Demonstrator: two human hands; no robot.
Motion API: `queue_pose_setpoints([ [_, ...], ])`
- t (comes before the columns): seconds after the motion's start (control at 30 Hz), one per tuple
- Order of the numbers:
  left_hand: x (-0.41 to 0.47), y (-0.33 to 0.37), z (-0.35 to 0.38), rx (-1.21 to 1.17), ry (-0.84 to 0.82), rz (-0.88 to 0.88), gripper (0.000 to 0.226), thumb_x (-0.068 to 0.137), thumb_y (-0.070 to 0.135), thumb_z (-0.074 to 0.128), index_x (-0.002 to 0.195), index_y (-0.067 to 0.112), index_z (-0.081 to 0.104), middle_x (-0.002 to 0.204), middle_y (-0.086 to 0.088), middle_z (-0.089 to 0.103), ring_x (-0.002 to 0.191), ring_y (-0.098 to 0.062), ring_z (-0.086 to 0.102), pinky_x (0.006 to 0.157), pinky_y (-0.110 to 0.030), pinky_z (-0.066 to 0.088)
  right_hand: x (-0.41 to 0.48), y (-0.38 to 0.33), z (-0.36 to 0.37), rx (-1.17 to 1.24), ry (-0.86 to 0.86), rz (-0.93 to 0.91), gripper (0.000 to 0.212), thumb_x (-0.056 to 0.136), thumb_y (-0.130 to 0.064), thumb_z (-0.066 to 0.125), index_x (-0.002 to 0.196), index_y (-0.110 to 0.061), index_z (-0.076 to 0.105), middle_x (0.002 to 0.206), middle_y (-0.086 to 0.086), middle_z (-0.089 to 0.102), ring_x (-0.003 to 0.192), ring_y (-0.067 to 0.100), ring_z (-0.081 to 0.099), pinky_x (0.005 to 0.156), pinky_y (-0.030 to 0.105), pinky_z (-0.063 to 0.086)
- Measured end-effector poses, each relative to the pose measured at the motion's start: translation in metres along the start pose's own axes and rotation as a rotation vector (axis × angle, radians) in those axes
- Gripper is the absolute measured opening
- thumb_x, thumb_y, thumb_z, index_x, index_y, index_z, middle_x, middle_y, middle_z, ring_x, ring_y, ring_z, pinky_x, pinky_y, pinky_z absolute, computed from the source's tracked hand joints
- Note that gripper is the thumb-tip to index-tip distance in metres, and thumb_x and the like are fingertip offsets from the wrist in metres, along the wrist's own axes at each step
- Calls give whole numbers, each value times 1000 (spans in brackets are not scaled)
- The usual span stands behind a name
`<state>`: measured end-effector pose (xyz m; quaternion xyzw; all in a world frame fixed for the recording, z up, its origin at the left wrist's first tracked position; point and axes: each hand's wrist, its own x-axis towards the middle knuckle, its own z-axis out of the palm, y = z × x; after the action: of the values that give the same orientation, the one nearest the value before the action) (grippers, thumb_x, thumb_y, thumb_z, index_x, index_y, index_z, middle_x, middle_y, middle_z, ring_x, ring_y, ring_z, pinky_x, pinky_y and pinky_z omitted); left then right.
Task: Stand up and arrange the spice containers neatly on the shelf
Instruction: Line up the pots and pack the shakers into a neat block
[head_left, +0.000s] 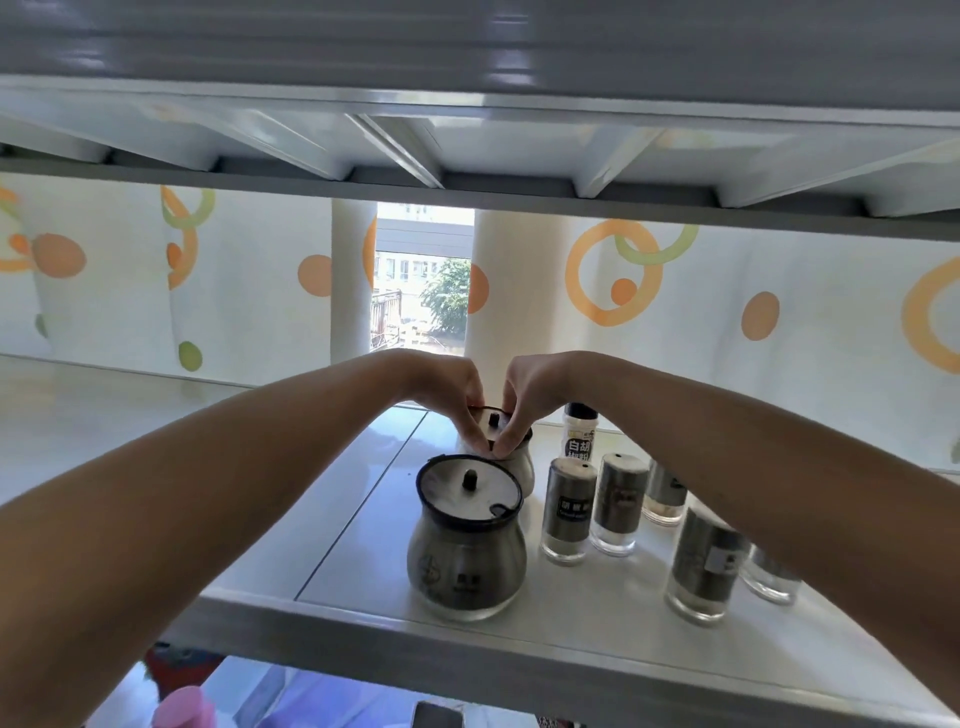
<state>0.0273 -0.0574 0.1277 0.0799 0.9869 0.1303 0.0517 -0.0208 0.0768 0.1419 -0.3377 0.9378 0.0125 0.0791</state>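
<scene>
Both hands are reaching past the front jar (467, 540) to the rear jar (522, 462), which is standing upright on the shelf (363, 613) just behind the front jar. The left hand (457, 387) is curling down over the left side of the rear jar's lid (493, 418) and the right hand (530, 387) over its right side. The fingers (475, 431) of both hands are meeting at the lid's near edge and pinching the rim in a narrow grip.

This looks like seating the lid or squaring the jar behind the front jar. Doing it well is likely meaning even pressure from both sides, so the jar is not twisting or tipping toward the front jar. It also means keeping the right forearm clear of the glass shakers (567, 512) standing to the right of the front jar. The white bottle (580, 431), behind and to the right of the front jar, is also needing room.

Both wrists are bending downward. The forearms are coming in from either side of the front jar and converging above it.
</scene>
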Motion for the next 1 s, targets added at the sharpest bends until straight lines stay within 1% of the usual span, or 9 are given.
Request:
queue_pose_setpoints([
  [0.17, -14, 3, -3, -7, -25, 4, 38, 80, 38, 69, 85, 0, 66, 77, -4, 53, 79, -14, 45, 78, -29, 33, -13, -3, 0, -10, -14, -14, 60, 71, -54, 72, 104, -5, 68, 91, 4, 63, 83, 16, 55, 55, 20, 40],
  [0.27, -19, 5, -5, -47, -13, -17, 35, 86, 39, 61, 89, 5, 70, 77, 2, 59, 78, -10, 49, 83, -27, 37, -17, -4, 0, 15, -42, -18, 49, 77, -56, 64, 91, -9, 64, 87, 4, 60, 75, 13, 53, 57, 20, 40],
  [0.37, -21, 9, -5, -51, 3, -44, 42, 92, 41, 53, 96, 2, 71, 89, -4, 64, 84, -13, 52, 89, -28, 39, -18, -5, -1, 42, -57, -12, 48, 79, -58, 60, 79, -10, 61, 81, 1, 62, 69, 10, 54, 59, 21, 41],
  [0.5, -21, 14, -7, 6, -15, -87, 49, 94, 47, 46, 94, 4, 68, 99, -8, 66, 88, -14, 55, 88, -28, 39, -20, -8, -1, 32, -76, -5, 50, 83, -59, 54, 60, -15, 49, 64, -3, 48, 57, 10, 42, 55, 21, 33],
  [0.6, -18, 18, -12, 52, 0, -92, 52, 94, 47, 42, 101, 2, 67, 94, -5, 63, 89, -15, 56, 87, -27, 40, -31, 0, -12, 98, -3, -30, 48, 85, -57, 52, 71, -11, 55, 73, -1, 55, 61, 9, 45, 55, 20, 34],
  [0.67, -12, 23, -19, 63, 94, -72, 49, 95, 44, 43, 103, 0, 65, 99, -10, 64, 90, -19, 54, 88, -30, 41, -46, 16, -29, 170, 76, -34, 47, 86, -53, 53, 82, -7, 60, 82, 2, 59, 70, 12, 52, 59, 19, 40],
  [0.77, 1, 42, -33, 55, 287, -48, 54, 94, 41, 47, 128, 0, 53, 135, -14, 55, 118, -26, 53, 102, -33, 36, -70, 52, -56, 235, 203, 38, 59, 87, -49, 55, 120, 0, 58, 116, 9, 63, 102, 16, 58, 85, 25, 48],
  [0.87, 19, 76, -41, 7, 362, 9, 59, 93, 39, 52, 140, 4, 42, 142, -12, 50, 131, -25, 46, 107, -30, 32, -95, 98, -73, 270, 293, 123, 57, 87, -41, 59, 126, 1, 53, 126, 11, 59, 114, 19, 57, 96, 32, 49],
  [1.0, 57, 126, -34, 18, 373, 97, 59, 93, 34, 54, 142, 5, 37, 145, -11, 45, 133, -24, 44, 108, -29, 31, -115, 172, -70, 292, 379, 295, 54, 84, -32, 67, 121, 6, 55, 121, 16, 58, 101, 24, 55, 92, 34, 48],
])
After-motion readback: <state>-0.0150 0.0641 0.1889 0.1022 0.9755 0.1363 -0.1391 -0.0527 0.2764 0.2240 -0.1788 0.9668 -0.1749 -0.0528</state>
